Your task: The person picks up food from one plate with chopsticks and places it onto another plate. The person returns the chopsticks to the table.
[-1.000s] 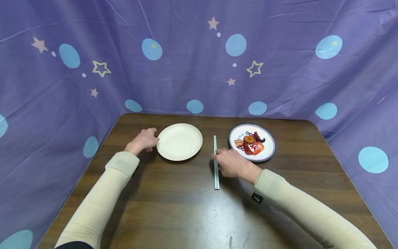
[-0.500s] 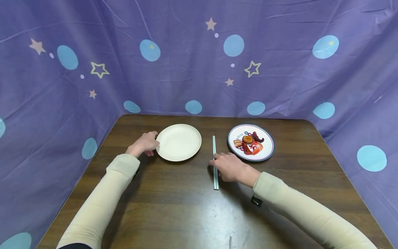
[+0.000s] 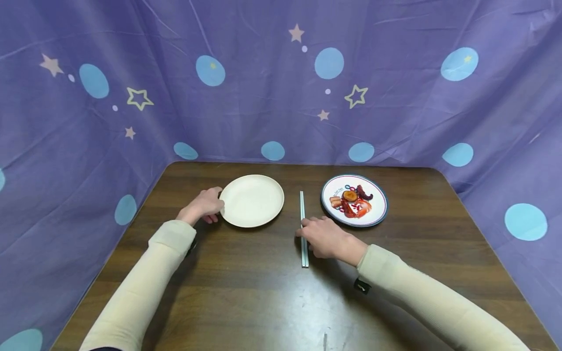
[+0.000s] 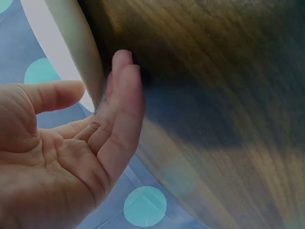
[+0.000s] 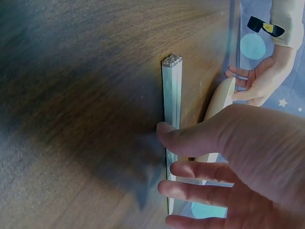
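Observation:
A plain cream plate [image 3: 252, 201] lies at the back left of the table. At its left rim, my left hand [image 3: 203, 204] has the thumb [image 4: 64, 93] over the edge and the other fingers bent below and outside it, so it appears to pinch the rim. A pair of pale green chopsticks [image 3: 304, 251] lies flat, pointing away from me. Over their middle hovers or rests my right hand [image 3: 326, 237], thumb and fairly straight fingers [image 5: 195, 191] spread across them. Whether these fingertips touch the chopsticks I cannot tell.
At the back right, a white plate with a blue rim [image 3: 377, 209] bears several food pieces, among them a shrimp [image 3: 363, 208] and a round brown slice [image 3: 350, 196]. The brown wooden table [image 3: 246, 287] meets a purple curtain [image 3: 263, 73] behind and at the sides.
My right hand has shifted slightly toward me along the chopsticks. The left hand has drawn in around the cream plate's rim. Plates and chopsticks appear unmoved.

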The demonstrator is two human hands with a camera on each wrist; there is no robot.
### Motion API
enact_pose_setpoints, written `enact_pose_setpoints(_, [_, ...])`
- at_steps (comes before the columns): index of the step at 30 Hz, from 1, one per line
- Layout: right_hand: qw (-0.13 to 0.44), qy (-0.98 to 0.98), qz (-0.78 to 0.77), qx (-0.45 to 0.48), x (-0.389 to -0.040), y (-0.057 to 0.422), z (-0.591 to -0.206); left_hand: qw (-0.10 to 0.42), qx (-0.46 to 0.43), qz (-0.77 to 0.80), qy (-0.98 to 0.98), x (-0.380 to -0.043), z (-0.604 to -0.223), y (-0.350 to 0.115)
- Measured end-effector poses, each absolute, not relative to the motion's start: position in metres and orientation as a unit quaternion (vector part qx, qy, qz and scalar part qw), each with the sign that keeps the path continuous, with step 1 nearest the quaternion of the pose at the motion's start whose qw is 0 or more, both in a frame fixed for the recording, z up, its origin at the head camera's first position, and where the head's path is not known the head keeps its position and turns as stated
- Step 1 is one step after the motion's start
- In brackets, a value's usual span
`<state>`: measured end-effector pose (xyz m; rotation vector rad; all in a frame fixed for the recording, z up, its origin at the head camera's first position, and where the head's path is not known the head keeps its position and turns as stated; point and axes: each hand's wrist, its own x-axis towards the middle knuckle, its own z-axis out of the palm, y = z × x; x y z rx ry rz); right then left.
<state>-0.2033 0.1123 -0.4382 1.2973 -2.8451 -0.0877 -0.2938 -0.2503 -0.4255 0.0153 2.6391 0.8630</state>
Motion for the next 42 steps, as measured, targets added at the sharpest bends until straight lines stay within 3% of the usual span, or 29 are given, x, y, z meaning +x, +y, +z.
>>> enact_pose_setpoints(12, [-0.006, -0.913, -0.011, 0.407, -0.206, 0.114, -0.43, 0.171, 0.004, 0.305, 0.937, -0.297, -0.411, -0.249])
enact_pose_setpoints(42, [-0.026, -0.911, 0.026, 0.412, -0.207, 0.114, -0.439, 0.171, 0.002, 0.298, 0.939, -0.294, -0.421, -0.251])
